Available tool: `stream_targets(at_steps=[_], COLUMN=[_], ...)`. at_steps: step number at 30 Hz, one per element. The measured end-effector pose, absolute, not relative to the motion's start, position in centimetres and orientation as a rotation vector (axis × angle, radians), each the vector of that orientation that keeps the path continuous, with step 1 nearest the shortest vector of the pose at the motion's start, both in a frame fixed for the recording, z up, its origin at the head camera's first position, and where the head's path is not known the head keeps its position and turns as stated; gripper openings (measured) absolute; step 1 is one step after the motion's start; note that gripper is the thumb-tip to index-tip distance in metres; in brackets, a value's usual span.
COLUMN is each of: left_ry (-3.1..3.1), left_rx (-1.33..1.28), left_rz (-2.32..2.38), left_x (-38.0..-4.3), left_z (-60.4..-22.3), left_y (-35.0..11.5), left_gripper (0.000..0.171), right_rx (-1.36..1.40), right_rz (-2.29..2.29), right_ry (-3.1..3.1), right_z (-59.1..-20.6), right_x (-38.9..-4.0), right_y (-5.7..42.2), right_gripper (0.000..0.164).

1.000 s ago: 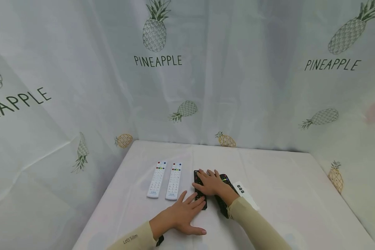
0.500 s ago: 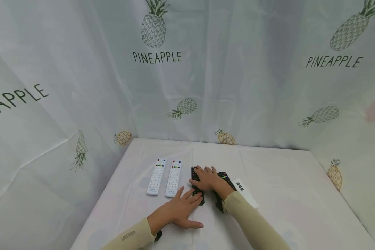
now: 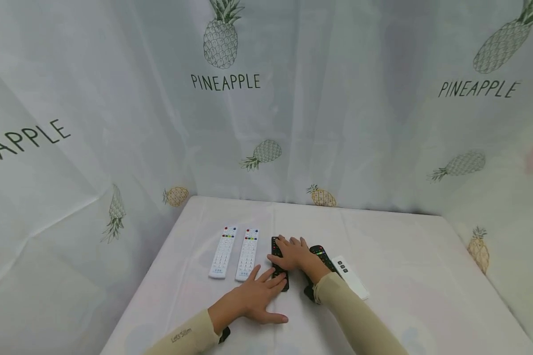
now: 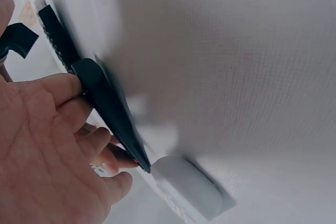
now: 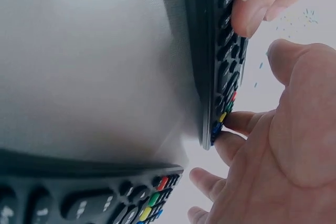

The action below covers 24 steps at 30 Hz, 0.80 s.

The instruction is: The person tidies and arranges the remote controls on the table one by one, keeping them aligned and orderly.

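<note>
A black remote control (image 4: 113,111) lies between my two hands on the white-covered table. My left hand (image 3: 258,299) is spread flat, its fingertips touching the near end of that remote. My right hand (image 3: 293,254) lies over its upper part with extended fingers, hiding much of it in the head view. In the right wrist view, fingertips of both hands touch its button side. To the left, two white remotes (image 3: 223,253) lie side by side. Another black remote (image 5: 79,195), partly under my right forearm, lies to the right.
A white remote with a few dark buttons (image 3: 351,278) lies slanted beyond the right forearm. A small black object (image 3: 224,335) shows beside the left wrist. Pineapple-print cloth (image 3: 346,113) hangs around the back and sides of the table (image 3: 408,276).
The black remote under my hands has shifted slightly left and away from me, nearer to the white pair. Both hands have moved with it. The head view has tilted a little.
</note>
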<state>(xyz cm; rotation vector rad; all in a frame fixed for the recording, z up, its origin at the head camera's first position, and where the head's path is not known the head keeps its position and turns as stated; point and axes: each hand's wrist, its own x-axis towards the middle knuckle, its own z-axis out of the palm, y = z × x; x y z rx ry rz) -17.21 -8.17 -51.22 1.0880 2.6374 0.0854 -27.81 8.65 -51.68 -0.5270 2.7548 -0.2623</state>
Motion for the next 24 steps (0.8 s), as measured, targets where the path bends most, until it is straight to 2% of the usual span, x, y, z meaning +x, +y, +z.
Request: stream_targets(at_steps=[24], left_ry=[2.683], left_rx=[1.010], left_rz=[0.022], left_x=[-18.0], left_z=[-50.8], left_y=[-8.6], left_gripper=[0.093], right_rx=[-0.481], right_rz=[-0.304], right_ry=[2.752], right_z=[-51.7], right_x=[-28.6], right_y=[7.5], right_gripper=[0.068])
